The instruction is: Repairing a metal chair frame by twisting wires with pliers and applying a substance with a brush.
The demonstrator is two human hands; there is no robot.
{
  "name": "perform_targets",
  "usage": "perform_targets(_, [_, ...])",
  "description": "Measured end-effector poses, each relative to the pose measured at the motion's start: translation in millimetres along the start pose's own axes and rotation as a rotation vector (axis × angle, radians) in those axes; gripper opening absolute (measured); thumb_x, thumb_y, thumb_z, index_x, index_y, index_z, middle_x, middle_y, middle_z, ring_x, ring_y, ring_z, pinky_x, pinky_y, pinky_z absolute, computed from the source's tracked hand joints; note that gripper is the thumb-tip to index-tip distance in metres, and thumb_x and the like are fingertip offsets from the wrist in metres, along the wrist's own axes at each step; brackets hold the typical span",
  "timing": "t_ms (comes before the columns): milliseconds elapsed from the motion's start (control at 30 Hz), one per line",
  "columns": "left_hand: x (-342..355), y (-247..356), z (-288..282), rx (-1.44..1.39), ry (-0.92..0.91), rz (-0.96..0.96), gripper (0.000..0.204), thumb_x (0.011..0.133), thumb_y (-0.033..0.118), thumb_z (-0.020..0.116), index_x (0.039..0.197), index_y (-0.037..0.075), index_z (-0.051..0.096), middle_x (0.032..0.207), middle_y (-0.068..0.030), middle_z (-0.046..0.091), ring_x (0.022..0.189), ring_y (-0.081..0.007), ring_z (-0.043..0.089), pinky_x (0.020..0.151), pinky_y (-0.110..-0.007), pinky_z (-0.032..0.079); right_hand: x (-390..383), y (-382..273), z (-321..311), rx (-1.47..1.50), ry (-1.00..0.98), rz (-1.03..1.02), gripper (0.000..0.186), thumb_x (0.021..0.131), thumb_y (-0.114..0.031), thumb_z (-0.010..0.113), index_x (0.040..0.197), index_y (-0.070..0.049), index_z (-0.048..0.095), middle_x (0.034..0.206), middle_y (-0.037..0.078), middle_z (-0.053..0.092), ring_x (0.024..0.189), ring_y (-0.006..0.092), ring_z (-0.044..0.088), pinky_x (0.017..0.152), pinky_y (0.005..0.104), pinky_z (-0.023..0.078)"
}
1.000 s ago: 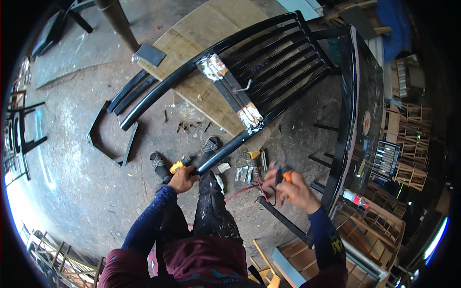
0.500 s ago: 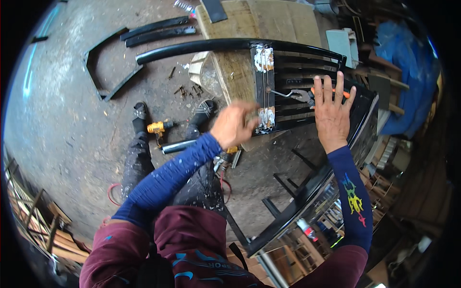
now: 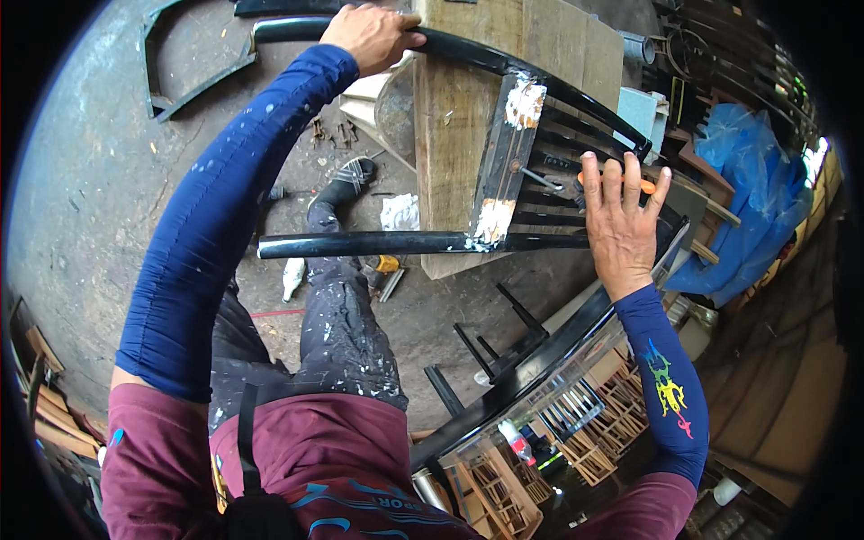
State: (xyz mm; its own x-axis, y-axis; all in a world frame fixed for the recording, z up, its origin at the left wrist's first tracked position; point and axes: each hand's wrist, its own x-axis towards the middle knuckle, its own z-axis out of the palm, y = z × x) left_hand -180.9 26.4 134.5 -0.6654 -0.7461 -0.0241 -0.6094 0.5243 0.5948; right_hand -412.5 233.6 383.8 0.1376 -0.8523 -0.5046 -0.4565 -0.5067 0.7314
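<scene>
Our left hand is at the top of the frame, its fingers curled tightly around the curved top rail of a black chair back. The right hand lies flat on the slats in the right centre, with the fingers stretched out and a little spread, palm down. Under these fingers we see an orange-handled tool; the fingers touch it, but we cannot tell if they grip it.

The chair back lies in the upper middle of the frame, across a pale wooden beam. The long axis of its frame goes from the upper left to the right centre, following the top rail. The lower rail is a straight, glossy black bar, nearly horizontal, and its free end points to the left. A flat central splat joins the two rails; it shows bare wood and patches of white filler at both ends. The thin slats beside it are shiny black.

Both forearms wear dark blue sleeves. Below the rail we see paint-spotted trousers over a grey concrete floor. A curved black chair part lies on the floor in the upper left.
</scene>
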Motion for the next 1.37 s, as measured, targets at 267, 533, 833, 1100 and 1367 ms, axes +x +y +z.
perform_targets(267, [-1, -14, 19, -0.127, 0.132, 0.057, 0.029, 0.092, 0.041, 0.064, 0.092, 0.014, 0.073, 0.081, -0.0148, 0.072, 0.081, -0.0361, 0.071, 0.074, -0.050, 0.049, 14, 0, -10, -0.080, 0.038, -0.066, 0.020, 0.092, -0.022, 0.059, 0.110, -0.014, 0.055, 0.107, 0.006, 0.052, 0.118, 0.0234, 0.052, 0.119, 0.0631, 0.026])
perform_targets(533, [-1, -23, 37, -0.168, 0.193, 0.067, 0.031, 0.092, 0.043, 0.062, 0.089, 0.014, 0.072, 0.081, -0.0164, 0.072, 0.082, -0.0367, 0.071, 0.074, -0.055, 0.048, 11, 17, 9, 0.031, 0.086, -0.119, 0.031, 0.089, -0.018, 0.063, 0.119, -0.015, 0.056, 0.115, 0.006, 0.056, 0.118, 0.0250, 0.054, 0.121, 0.0643, 0.023])
perform_targets(833, [6, -17, 24, -0.116, 0.039, -0.005, 0.030, 0.092, 0.043, 0.062, 0.089, 0.014, 0.072, 0.079, -0.0166, 0.072, 0.079, -0.0368, 0.071, 0.072, -0.054, 0.048, 18, 17, 1, 0.039, 0.078, -0.149, 0.029, 0.086, -0.016, 0.065, 0.114, -0.012, 0.058, 0.104, 0.006, 0.055, 0.107, 0.0234, 0.056, 0.119, 0.0578, 0.028])
perform_targets(1100, [3, -8, 22, -0.156, 0.026, -0.058, 0.030, 0.091, 0.042, 0.062, 0.086, 0.014, 0.072, 0.077, -0.0153, 0.072, 0.079, -0.0346, 0.072, 0.072, -0.051, 0.049, 33, 33, -4, 0.117, -0.187, -0.321, 0.050, 0.065, -0.026, 0.080, 0.107, -0.011, 0.058, 0.093, 0.005, 0.050, 0.091, 0.0236, 0.053, 0.077, 0.0382, 0.041])
perform_targets(1367, [-16, 28, 19, 0.258, 0.173, -0.034, 0.099, 0.087, 0.036, 0.067, 0.161, 0.001, 0.011, 0.156, -0.0337, 0.033, 0.119, -0.0346, 0.057, 0.096, -0.046, 0.046, 49, 27, -18, 0.104, -0.401, -0.319, 0.053, 0.061, -0.028, 0.084, 0.104, -0.009, 0.058, 0.094, 0.009, 0.057, 0.092, 0.0281, 0.060, 0.078, 0.0443, 0.046])
